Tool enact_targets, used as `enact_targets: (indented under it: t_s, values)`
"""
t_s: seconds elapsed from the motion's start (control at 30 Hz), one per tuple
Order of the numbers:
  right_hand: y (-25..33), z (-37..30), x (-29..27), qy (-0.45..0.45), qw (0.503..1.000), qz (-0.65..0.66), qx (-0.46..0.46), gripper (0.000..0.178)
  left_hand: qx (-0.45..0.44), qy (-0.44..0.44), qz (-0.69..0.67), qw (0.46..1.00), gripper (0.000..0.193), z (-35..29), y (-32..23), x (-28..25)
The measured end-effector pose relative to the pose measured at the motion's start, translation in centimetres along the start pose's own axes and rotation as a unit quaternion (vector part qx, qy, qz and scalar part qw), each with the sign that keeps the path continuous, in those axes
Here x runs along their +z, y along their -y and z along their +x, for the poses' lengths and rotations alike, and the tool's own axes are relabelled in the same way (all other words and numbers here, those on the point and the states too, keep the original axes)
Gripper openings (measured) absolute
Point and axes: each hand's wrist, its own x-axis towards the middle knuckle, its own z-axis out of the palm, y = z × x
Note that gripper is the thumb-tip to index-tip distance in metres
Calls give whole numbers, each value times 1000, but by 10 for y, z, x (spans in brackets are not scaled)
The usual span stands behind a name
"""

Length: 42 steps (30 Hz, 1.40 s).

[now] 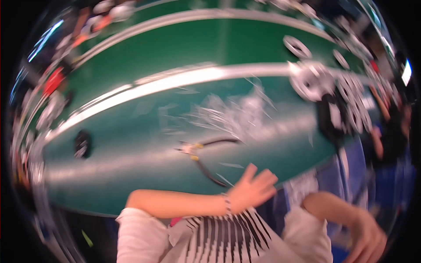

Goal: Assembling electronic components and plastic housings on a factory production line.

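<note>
My left hand (254, 190) reaches across in front of my body, above the near edge of the green tabletop. Its fingers are spread and nothing shows in them; a dark-and-light band circles the wrist. Beyond it lie pliers (190, 151) with dark handles and yellow parts, the handles spread apart and not touched by my hand. Down at the lower right, off the table, my right hand (368, 239) hangs with its fingers loosely stretched, beside blue containers. Blur and the picture's edge hide its fingertips; I see nothing held there.
Behind the pliers lies a pile of clear plastic scraps (239, 116). A black roll-shaped thing (82, 143) sits at the left. White reels (311, 81) and a black device (331, 116) stand at the right. Blue bins (351, 171) are beside the table; another person (394, 127) is far right.
</note>
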Motion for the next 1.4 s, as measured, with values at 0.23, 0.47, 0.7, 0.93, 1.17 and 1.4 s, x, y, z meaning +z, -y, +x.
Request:
enact_targets:
  t_s: [0.23,0.47,0.7,0.93,1.17,1.4]
  values:
    - [85,-213,121,-570,767,-236,177,13,-45,213,-32,975,43,24,-6,-19]
    - [45,-450,312,-475,-33,-376,795,27,-47,247,20,968,40,32,-24,-1]
    - [-11,-568,309,-411,100,-363,831,69,-80,251,36,964,41,33,-20,-6]
    - [-46,-645,334,-403,47,-207,890,64,-89,272,83,955,44,44,-20,-7]
    - [-61,-633,370,-379,93,-225,893,51,-65,247,87,963,47,44,-19,-7]
    - [-6,-498,311,-788,148,-50,595,48,-61,227,74,969,51,33,-16,-9]
